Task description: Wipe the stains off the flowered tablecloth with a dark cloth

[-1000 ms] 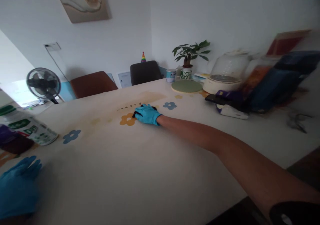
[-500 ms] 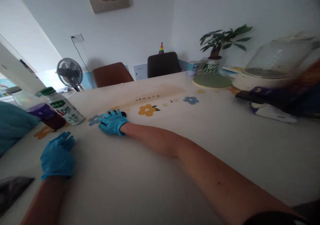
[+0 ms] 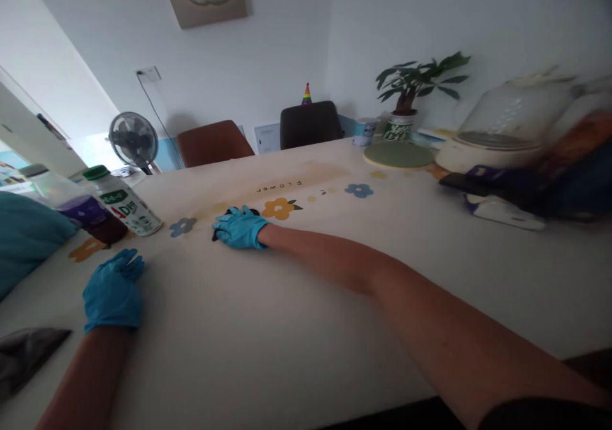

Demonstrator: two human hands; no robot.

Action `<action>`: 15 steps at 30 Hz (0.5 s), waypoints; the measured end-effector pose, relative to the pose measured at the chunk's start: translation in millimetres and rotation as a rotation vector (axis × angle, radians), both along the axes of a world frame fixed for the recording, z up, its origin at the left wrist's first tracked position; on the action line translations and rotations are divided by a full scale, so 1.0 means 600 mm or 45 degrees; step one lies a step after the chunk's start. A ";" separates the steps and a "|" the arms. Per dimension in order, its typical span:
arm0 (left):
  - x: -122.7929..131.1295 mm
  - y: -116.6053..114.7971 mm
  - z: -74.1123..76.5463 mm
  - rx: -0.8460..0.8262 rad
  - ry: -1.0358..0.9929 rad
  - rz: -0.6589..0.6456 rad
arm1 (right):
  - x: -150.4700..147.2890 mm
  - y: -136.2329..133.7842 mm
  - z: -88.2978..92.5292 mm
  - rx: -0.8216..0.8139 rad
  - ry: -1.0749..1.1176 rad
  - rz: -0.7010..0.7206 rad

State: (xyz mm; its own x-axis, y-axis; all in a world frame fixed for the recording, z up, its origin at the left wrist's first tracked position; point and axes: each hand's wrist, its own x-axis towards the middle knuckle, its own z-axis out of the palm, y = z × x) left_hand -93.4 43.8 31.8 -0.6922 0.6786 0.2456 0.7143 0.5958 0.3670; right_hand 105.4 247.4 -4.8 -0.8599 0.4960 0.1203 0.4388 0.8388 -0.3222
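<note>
My right hand (image 3: 240,229), in a blue glove, presses a dark cloth (image 3: 255,212) against the tabletop just left of a printed orange flower. Most of the cloth is hidden under the palm and fingers; only dark edges show. My left hand (image 3: 115,291), also gloved in blue, rests on the near left of the table with its fingers stretched forward and nothing in them. The white tablecloth (image 3: 268,328) under both hands bears printed flowers and the word "FLOWER". Beyond my left hand stands a white bottle with a green cap (image 3: 127,204).
Beside the white bottle is a clear bottle with a purple label (image 3: 90,216). A grey-black item (image 3: 31,357) lies at the near left edge. At the far right are a round green mat (image 3: 399,155), a potted plant (image 3: 400,124), a domed appliance (image 3: 497,153) and a white device (image 3: 507,211).
My right hand has slid to the right across the tablecloth with the dark cloth, uncovering the printed blue flower. My left hand has stayed nearly in place.
</note>
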 end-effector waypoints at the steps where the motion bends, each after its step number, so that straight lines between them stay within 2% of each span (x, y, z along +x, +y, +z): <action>1: 0.005 0.000 0.004 -0.007 -0.009 0.024 | 0.026 0.002 0.000 -0.008 -0.003 -0.028; 5: 0.010 -0.002 0.011 -0.034 -0.039 0.015 | 0.141 0.010 0.001 0.034 -0.075 -0.163; 11: -0.014 -0.007 -0.003 0.012 -0.017 -0.044 | 0.320 0.024 -0.002 0.052 -0.115 -0.364; 15: -0.005 -0.008 0.000 0.030 -0.054 -0.033 | 0.420 0.028 -0.006 0.100 -0.175 -0.445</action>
State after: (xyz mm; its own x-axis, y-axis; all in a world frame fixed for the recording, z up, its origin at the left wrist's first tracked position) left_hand -96.4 39.1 31.7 -0.6844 0.6909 0.2328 0.7132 0.5680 0.4108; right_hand 357.6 264.4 -8.2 -0.6515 0.7559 0.0646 0.7372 0.6509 -0.1811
